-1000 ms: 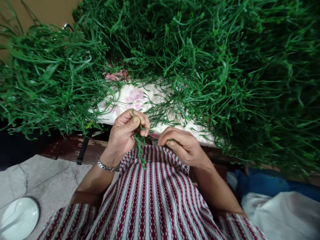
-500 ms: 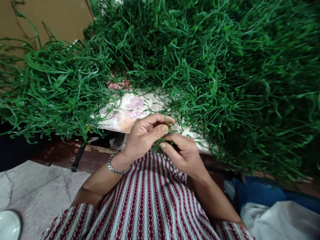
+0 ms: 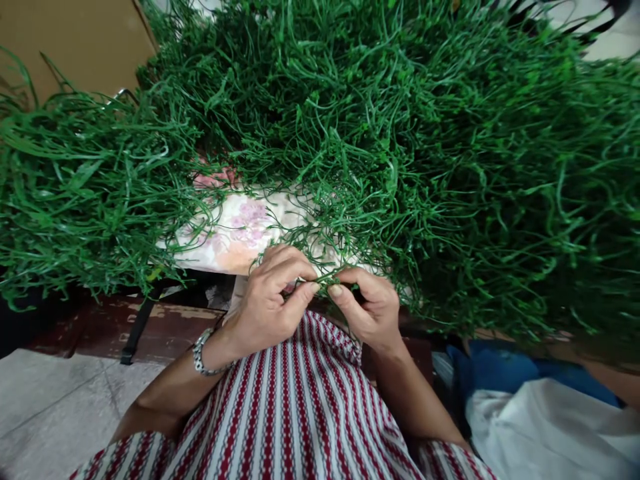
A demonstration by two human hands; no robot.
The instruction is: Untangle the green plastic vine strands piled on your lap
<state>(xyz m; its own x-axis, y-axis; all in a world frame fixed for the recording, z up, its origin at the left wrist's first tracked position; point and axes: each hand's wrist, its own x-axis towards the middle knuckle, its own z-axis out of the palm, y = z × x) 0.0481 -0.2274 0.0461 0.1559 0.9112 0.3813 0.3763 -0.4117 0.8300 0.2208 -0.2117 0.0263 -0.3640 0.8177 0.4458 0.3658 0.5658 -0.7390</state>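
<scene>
My left hand (image 3: 270,303) and my right hand (image 3: 367,307) meet just above my lap, fingertips pinched together on thin green strands (image 3: 327,277) that run out of the big green pile. The left wrist wears a metal bracelet (image 3: 200,352). A large heap of green grass-like strands (image 3: 400,153) fills the upper and right part of the view. A second mass of the same strands (image 3: 80,193) lies at the left. Both rest on a floral cloth (image 3: 240,230) spread over a dark wooden surface (image 3: 170,320).
My lap is covered by red-and-white striped fabric (image 3: 290,413). Grey stone floor (image 3: 55,407) shows at the lower left. Blue fabric (image 3: 495,373) and white cloth (image 3: 540,433) lie at the lower right. A brown board (image 3: 85,40) stands at the upper left.
My hands came together from apart and now pinch the same strands. The small bunch that hung from my left hand is gone from view. The white plate on the floor left the frame.
</scene>
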